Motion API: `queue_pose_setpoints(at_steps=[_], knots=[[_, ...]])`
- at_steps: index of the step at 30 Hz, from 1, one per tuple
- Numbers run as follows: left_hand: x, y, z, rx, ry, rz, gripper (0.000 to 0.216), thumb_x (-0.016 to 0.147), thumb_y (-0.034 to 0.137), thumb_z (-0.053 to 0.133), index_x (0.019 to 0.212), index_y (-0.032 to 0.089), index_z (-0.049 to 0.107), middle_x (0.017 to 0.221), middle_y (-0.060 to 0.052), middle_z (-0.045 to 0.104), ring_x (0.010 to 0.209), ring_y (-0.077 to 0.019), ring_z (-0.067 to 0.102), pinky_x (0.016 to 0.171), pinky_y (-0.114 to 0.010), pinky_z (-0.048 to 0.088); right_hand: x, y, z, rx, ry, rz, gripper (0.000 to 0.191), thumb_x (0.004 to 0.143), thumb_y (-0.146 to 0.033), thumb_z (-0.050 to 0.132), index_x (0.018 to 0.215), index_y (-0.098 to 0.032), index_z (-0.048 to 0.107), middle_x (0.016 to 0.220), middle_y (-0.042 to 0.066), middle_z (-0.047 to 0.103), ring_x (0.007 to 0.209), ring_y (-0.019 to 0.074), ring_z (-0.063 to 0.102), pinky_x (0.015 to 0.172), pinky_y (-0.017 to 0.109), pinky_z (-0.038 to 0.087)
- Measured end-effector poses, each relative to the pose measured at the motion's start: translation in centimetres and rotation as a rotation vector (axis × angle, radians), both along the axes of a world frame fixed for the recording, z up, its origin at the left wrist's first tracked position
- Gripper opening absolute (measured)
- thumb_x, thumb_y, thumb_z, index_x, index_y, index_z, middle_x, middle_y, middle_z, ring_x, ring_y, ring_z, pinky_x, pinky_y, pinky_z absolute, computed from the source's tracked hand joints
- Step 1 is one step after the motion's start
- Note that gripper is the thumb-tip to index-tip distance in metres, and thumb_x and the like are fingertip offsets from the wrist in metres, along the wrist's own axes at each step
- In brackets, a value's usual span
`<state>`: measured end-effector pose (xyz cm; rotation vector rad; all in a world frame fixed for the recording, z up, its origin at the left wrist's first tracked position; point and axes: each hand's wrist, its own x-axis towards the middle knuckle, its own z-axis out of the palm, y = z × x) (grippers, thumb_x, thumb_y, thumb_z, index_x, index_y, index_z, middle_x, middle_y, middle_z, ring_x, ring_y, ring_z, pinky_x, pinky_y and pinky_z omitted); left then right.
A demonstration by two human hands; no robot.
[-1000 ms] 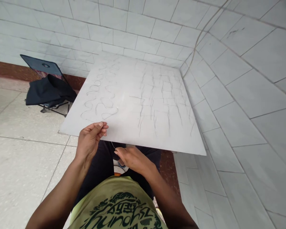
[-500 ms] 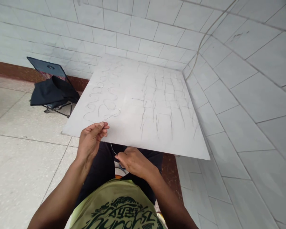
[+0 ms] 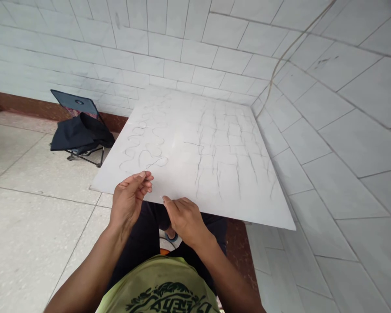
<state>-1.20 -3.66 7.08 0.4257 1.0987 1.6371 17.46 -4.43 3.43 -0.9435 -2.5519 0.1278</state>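
A white board (image 3: 179,187) lies in front of me, covered with wavy and crossing dark lines; whether these are drawn or laid strands I cannot tell. My left hand (image 3: 133,191) is closed in a pinch above the near left edge. From its fingertips a thin wire (image 3: 157,162) runs up to a loop over the board. My right hand (image 3: 185,217) is closed at the near edge, thumb and forefinger pinched at the wire's other end, of which only a tiny bright bit shows.
At the left a folding chair (image 3: 76,102) stands on the tiled floor (image 3: 39,234), with dark cloth (image 3: 81,132) over it. White tiled walls (image 3: 339,143) meet behind the board. A cable (image 3: 280,58) hangs down the corner.
My right hand has risen from below the board's near edge to the edge itself. The wire stretch between the hands no longer shows. My left hand keeps its pinch; the view has tilted slightly.
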Motion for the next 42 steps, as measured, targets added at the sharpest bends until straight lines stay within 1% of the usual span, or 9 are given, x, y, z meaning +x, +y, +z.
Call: queue_pose_setpoints(at_steps=[10, 16, 18, 20, 24, 28, 31, 36, 42], knots=[[0.4, -0.3, 0.1, 0.035, 0.04, 0.044, 0.024, 0.074, 0.031, 0.089, 0.084, 0.012, 0.079, 0.088, -0.008, 0.075, 0.069, -0.0111, 0.064, 0.065, -0.024, 0.053, -0.7, -0.3, -1.7, -0.505, 0.262, -0.033, 0.046, 0.107, -0.016, 0.034, 0.151, -0.016, 0.049, 0.089, 0.003, 0.077, 0.065, 0.0132, 0.069, 0.07, 0.026, 0.056], [0.8, -0.2, -0.1, 0.039, 0.034, 0.038, 0.024, 0.074, 0.03, 0.089, 0.084, 0.012, 0.079, 0.09, -0.009, 0.075, 0.07, -0.0113, 0.065, 0.065, -0.024, 0.053, -1.1, 0.0, -2.5, -0.242, 0.171, -0.151, 0.043, 0.11, -0.027, 0.035, 0.141, -0.009, 0.06, 0.086, 0.012, 0.077, 0.079, 0.0226, 0.071, 0.082, 0.037, 0.056], [0.7, -0.4, 0.0, 0.046, 0.035, 0.008, 0.024, 0.077, 0.033, 0.088, 0.086, 0.012, 0.079, 0.096, -0.01, 0.076, 0.071, -0.0118, 0.066, 0.065, -0.025, 0.054, -0.7, 0.2, -2.1, -0.277, 0.203, -0.111, 0.042, 0.11, -0.025, 0.034, 0.137, -0.009, 0.062, 0.085, 0.012, 0.077, 0.079, 0.0231, 0.071, 0.085, 0.04, 0.055], [0.4, -0.5, 0.2, 0.045, 0.052, -0.052, 0.03, 0.082, 0.04, 0.084, 0.093, 0.012, 0.079, 0.103, -0.012, 0.076, 0.074, -0.0136, 0.067, 0.065, -0.026, 0.054, -0.2, 0.1, -1.3, -0.443, 0.297, -0.045, 0.039, 0.11, -0.028, 0.034, 0.136, -0.014, 0.06, 0.085, 0.008, 0.077, 0.077, 0.0202, 0.071, 0.083, 0.037, 0.056], [-0.6, -0.4, 0.2, 0.037, 0.177, -0.015, 0.045, 0.088, 0.054, 0.074, 0.108, 0.014, 0.078, 0.117, -0.017, 0.073, 0.09, -0.0207, 0.07, 0.071, -0.03, 0.057, 0.7, -0.6, 0.6, -1.05, 0.658, 0.079, 0.039, 0.111, -0.047, 0.035, 0.126, -0.02, 0.059, 0.079, 0.002, 0.075, 0.065, 0.0152, 0.071, 0.066, 0.029, 0.056], [-1.2, 0.2, 0.1, 0.174, 0.432, -0.008, 0.052, 0.086, 0.041, 0.078, 0.136, 0.031, 0.067, 0.158, -0.01, 0.051, 0.133, -0.0298, 0.058, 0.098, -0.038, 0.055, 1.1, -1.4, 1.3, -1.512, 0.916, 0.242, 0.047, 0.105, -0.062, 0.045, 0.109, -0.018, 0.059, 0.064, 0.002, 0.072, 0.051, 0.0174, 0.068, 0.061, 0.032, 0.056], [-1.2, 0.8, 0.9, 0.332, 0.637, -0.119, 0.062, 0.085, 0.037, 0.079, 0.144, 0.036, 0.061, 0.167, -0.006, 0.038, 0.15, -0.0327, 0.041, 0.113, -0.043, 0.044, 1.1, -1.8, 0.9, -1.741, 0.941, 0.351, 0.049, 0.101, -0.065, 0.05, 0.102, -0.017, 0.059, 0.056, 0.001, 0.069, 0.044, 0.0176, 0.065, 0.066, 0.037, 0.058], [-0.9, 1.4, 1.6, 0.356, 0.775, -0.361, 0.036, 0.086, 0.039, 0.078, 0.12, 0.027, 0.078, 0.137, -0.011, 0.069, 0.136, -0.0319, 0.057, 0.118, -0.044, 0.037, 1.5, -2.3, 0.0, -1.898, 1.019, 0.497, 0.044, 0.101, -0.061, 0.052, 0.099, -0.018, 0.058, 0.048, -0.001, 0.065, 0.035, 0.0175, 0.06, 0.058, 0.034, 0.057], [-1.6, 1.6, 0.1, 0.302, 0.911, -0.33, 0.022, 0.082, 0.036, 0.08, 0.102, 0.028, 0.085, 0.104, -0.008, 0.08, 0.103, -0.0311, 0.068, 0.106, -0.043, 0.045, 2.4, -2.2, -0.5, -1.816, 1.115, 0.501, 0.038, 0.108, -0.051, 0.042, 0.105, -0.017, 0.059, 0.047, -0.004, 0.061, 0.032, 0.0155, 0.056, 0.056, 0.032, 0.056]])
